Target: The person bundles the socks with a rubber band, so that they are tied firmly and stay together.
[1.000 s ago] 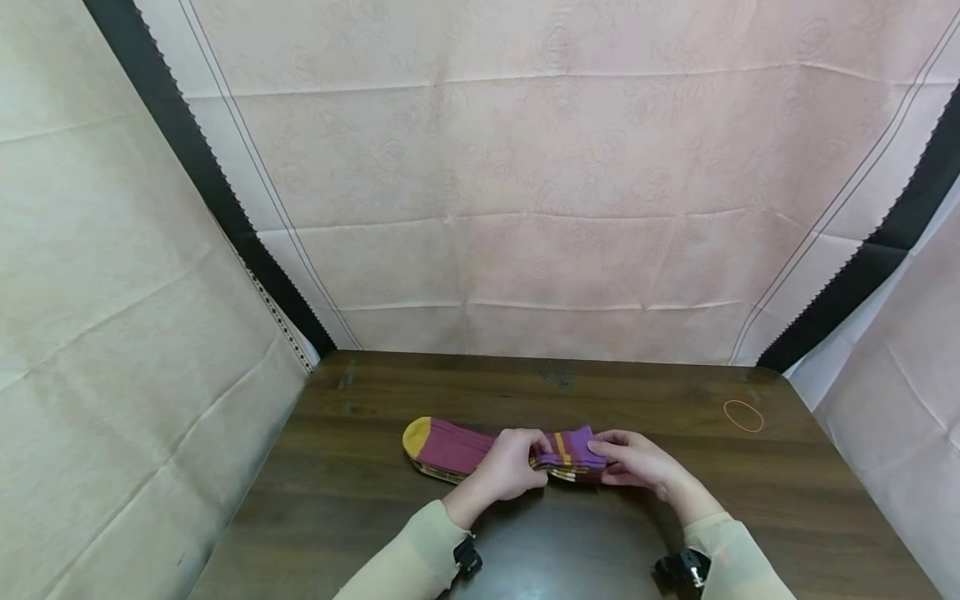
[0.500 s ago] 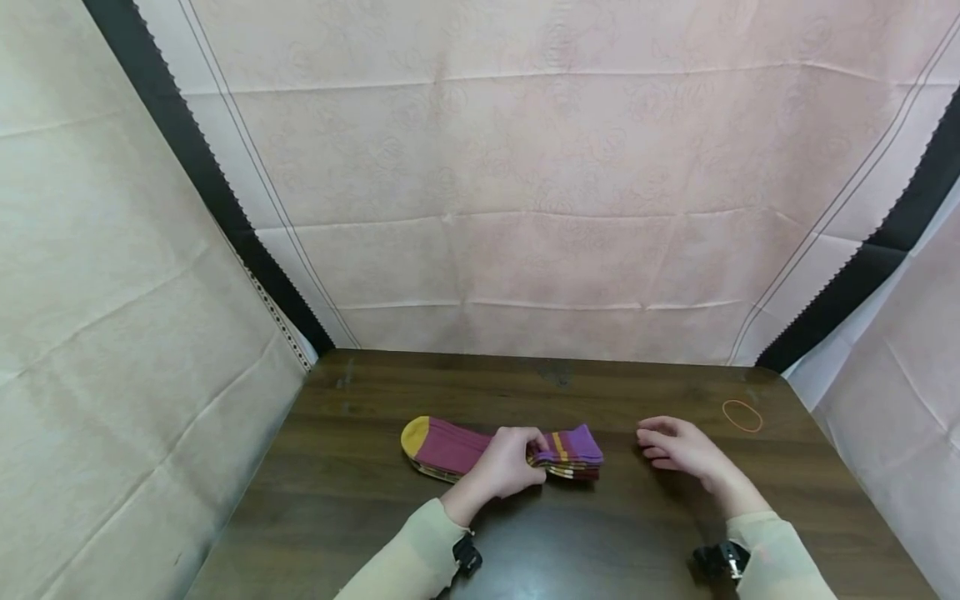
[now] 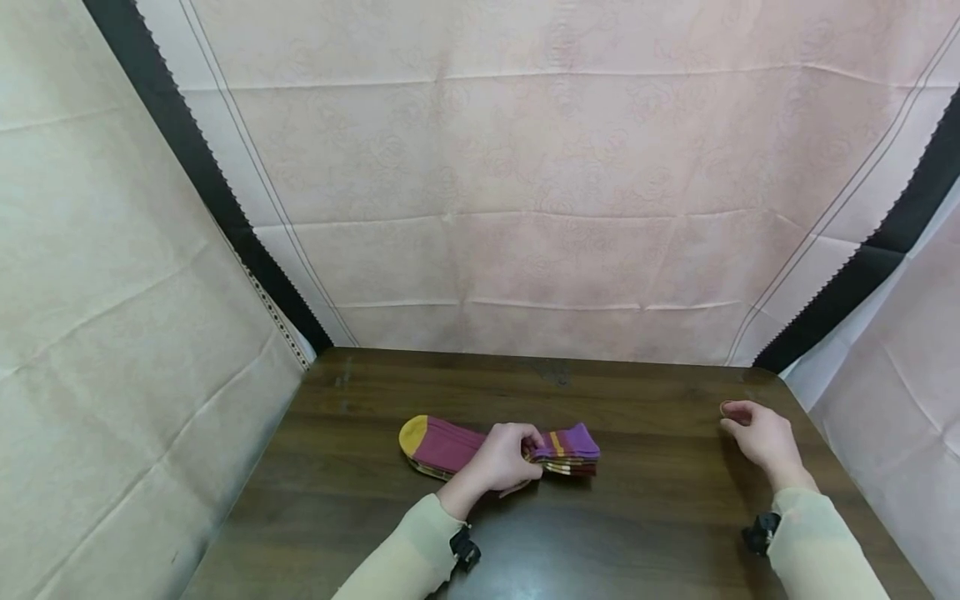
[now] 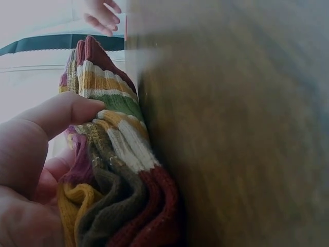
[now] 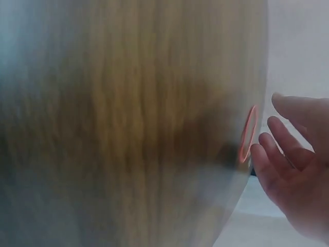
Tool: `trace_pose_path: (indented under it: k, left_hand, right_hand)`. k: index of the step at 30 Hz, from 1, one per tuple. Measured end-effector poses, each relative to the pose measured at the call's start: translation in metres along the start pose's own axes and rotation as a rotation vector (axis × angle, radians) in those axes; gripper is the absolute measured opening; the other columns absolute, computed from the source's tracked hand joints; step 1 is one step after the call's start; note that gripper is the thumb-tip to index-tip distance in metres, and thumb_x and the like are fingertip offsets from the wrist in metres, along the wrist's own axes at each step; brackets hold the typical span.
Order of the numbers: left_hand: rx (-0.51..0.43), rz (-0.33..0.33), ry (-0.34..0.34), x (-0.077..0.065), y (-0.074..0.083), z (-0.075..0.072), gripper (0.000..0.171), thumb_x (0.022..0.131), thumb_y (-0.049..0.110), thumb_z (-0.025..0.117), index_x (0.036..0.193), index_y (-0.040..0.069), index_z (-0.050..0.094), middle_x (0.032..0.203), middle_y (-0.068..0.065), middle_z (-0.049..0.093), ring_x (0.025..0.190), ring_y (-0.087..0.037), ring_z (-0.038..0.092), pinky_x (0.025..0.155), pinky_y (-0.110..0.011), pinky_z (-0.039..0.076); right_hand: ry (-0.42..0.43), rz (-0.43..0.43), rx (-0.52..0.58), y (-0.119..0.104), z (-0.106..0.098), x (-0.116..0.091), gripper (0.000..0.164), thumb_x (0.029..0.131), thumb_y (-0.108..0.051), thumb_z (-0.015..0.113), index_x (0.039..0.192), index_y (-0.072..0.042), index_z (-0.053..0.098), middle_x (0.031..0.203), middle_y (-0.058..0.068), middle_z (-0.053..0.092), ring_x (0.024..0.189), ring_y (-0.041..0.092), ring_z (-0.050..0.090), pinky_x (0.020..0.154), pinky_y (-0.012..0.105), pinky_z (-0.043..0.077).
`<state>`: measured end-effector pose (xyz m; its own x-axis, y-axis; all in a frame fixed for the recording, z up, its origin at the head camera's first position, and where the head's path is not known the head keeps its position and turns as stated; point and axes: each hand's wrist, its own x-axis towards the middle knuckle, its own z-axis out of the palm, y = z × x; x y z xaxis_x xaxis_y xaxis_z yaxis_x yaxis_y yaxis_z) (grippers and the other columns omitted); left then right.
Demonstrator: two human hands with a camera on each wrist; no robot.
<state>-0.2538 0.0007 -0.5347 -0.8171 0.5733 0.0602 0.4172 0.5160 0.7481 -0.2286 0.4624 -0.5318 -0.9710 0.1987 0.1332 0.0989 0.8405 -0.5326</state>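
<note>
A flat stack of striped socks (image 3: 446, 445), maroon with a yellow toe on top, lies across the table. My left hand (image 3: 501, 457) grips the stack around its middle. In the left wrist view the thumb presses against the folded layers of the socks (image 4: 123, 149), whose edges show red, green, white and mustard. Far to the right, my right hand (image 3: 761, 437) is over an orange rubber band, which it mostly hides in the head view. The right wrist view has the rubber band (image 5: 241, 154) on the tabletop beside loosely bent fingertips (image 5: 258, 149).
The dark wooden table (image 3: 637, 533) ends at a pale cloth wall (image 3: 525, 275) behind it. Another cloth panel (image 3: 150, 375) borders the left side. A small black wrist camera (image 3: 761, 533) sits on the right wrist.
My right hand has let go of the socks' cuff end and moved right across the table to the rubber band. The left hand keeps its grip on the socks.
</note>
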Motion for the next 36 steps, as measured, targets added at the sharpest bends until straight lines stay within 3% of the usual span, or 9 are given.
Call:
trace_pose_path:
  k: [7,12,26,36]
  left_hand:
    - [-0.016,-0.015,-0.001,0.0,0.0,-0.001,0.025,0.083,0.007,0.088,0.101,0.016,0.073,0.086,0.011,0.064,0.077,-0.005,0.058,0.07,-0.023,0.053]
    - [-0.015,-0.004,0.007,-0.001,0.001,-0.001,0.025,0.082,0.007,0.088,0.1,0.015,0.073,0.085,0.011,0.064,0.077,-0.005,0.058,0.07,-0.023,0.052]
    - [-0.004,0.004,0.015,0.001,0.0,0.0,0.024,0.081,0.008,0.088,0.099,0.015,0.073,0.086,0.012,0.064,0.078,-0.004,0.058,0.072,-0.022,0.052]
    - [-0.021,-0.011,0.012,0.001,-0.001,0.0,0.025,0.081,0.007,0.089,0.098,0.015,0.073,0.085,0.011,0.064,0.077,-0.004,0.058,0.071,-0.022,0.052]
  right_hand:
    - [-0.031,0.031,-0.083,0.014,-0.004,0.006,0.036,0.102,-0.01,0.069,0.129,0.012,0.061,0.126,0.04,0.062,0.113,0.058,0.058,0.096,0.072,0.045]
    - [-0.026,0.031,-0.118,0.019,-0.004,0.008,0.031,0.1,-0.009,0.07,0.121,0.013,0.064,0.122,0.038,0.065,0.114,0.06,0.057,0.096,0.072,0.045]
    - [-0.074,0.07,-0.17,0.017,-0.005,0.009,0.018,0.103,-0.013,0.067,0.097,0.004,0.069,0.093,0.027,0.069,0.093,0.053,0.062,0.083,0.065,0.049]
    - [-0.103,0.075,-0.192,0.02,0.0,0.011,0.019,0.104,-0.014,0.064,0.097,0.003,0.071,0.097,0.028,0.069,0.095,0.054,0.062,0.085,0.067,0.05]
